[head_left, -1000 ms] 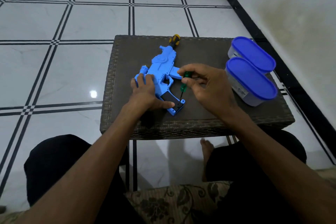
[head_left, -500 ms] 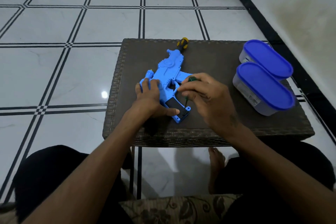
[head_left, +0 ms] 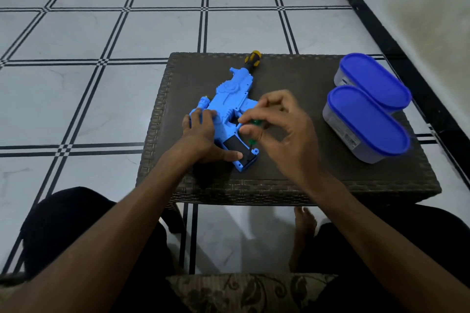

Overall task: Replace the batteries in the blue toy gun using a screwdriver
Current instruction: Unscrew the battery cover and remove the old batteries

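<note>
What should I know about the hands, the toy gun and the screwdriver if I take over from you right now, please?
Left hand: lies flat on the blue toy gun, pressing it to the wicker table.
Right hand: pinches the green screwdriver, tip down at the black battery cover in the grip.
Done: gun steadied, tool at the cover.
Left: cover still on; free it, swap batteries, refit. No batteries visible; two blue-lidded containers stand closed to the right.

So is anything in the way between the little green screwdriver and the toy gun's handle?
Nothing visible. The right hand pinches the green screwdriver, and its tip already reaches the black cover on the blue toy gun. The left hand presses beside it, not across it.
</note>
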